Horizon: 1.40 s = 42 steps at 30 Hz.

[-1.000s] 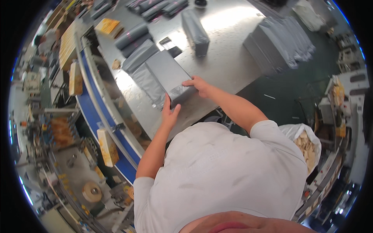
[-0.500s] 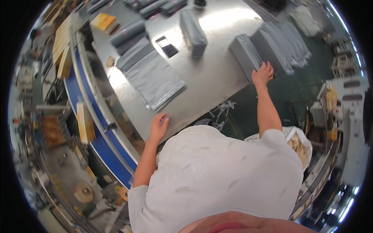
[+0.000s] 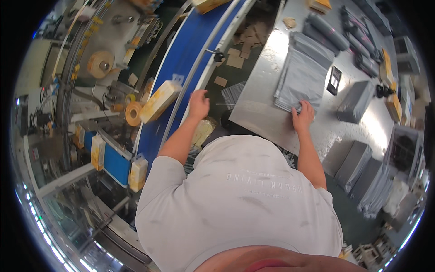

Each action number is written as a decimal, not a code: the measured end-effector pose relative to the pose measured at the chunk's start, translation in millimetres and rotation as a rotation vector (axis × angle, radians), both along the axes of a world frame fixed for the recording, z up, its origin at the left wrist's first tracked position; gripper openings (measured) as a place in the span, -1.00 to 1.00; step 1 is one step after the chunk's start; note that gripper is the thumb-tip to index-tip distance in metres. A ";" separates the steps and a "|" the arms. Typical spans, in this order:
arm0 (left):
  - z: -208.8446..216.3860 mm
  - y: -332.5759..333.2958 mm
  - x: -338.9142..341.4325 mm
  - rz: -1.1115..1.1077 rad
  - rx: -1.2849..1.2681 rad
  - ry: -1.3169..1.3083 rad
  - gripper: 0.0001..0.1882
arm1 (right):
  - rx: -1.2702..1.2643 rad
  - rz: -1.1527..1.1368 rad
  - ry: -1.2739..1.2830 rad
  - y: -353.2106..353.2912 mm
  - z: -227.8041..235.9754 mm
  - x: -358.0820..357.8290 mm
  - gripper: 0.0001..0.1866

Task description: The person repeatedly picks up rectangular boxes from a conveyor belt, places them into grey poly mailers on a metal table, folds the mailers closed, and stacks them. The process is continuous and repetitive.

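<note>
My left hand [image 3: 198,105] hovers at the near side of the blue conveyor belt [image 3: 156,120], beside its metal rail, with loosely bent fingers and nothing in it. On the belt, just left of that hand, lies a long white-and-yellow pack [image 3: 159,101]. My right hand [image 3: 303,117] rests with spread fingers at the near edge of a stack of flat grey plastic bags [image 3: 301,75] on the metal table [image 3: 253,102]. Whether the fingertips press on the top bag is hard to tell. Right of the stack lies a dark phone-like rectangle [image 3: 334,80].
Grey rolls [image 3: 326,34] lie behind the bags. A grey wrapped block [image 3: 356,102] stands farther right; more grey bundles [image 3: 369,179] line the table's right end. More yellow-and-white packs [image 3: 97,152] sit on a lower belt at left. Cardboard scraps [image 3: 235,59] litter the gap between belt and table.
My view has swung left toward the conveyor. My right hand has left the grey bundles at the right and come to the flat bag stack. My left hand has moved from the table edge to the belt.
</note>
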<state>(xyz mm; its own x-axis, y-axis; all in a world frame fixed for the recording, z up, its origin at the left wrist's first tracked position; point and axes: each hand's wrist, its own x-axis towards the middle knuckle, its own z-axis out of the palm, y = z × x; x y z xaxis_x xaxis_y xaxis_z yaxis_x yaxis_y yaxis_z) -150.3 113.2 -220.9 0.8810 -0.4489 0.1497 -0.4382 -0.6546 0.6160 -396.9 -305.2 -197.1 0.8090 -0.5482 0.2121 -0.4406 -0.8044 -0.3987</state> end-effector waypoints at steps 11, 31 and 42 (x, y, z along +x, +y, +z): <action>-4.1 92.2 175.5 0.235 0.925 0.100 0.00 | 0.017 -0.006 0.172 -5.2 -11.0 -10.8 -0.36; 107.4 -195.4 -0.3 -0.255 -0.379 0.679 -0.35 | 1.146 -0.223 -0.555 -25.7 2.2 -32.6 -0.41; 41.6 -353.0 -94.2 -0.277 -0.379 0.721 0.03 | 0.975 -0.230 -0.399 -36.0 -2.8 -41.0 -0.48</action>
<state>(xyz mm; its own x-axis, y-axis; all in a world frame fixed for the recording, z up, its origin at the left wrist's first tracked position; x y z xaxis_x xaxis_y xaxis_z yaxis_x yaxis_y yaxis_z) -244.5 -239.8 -179.3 0.6846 -0.6944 -0.2215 0.0313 -0.2756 0.9608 -437.9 -341.2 -199.9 0.6342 -0.7538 -0.1721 -0.2366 0.0228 -0.9713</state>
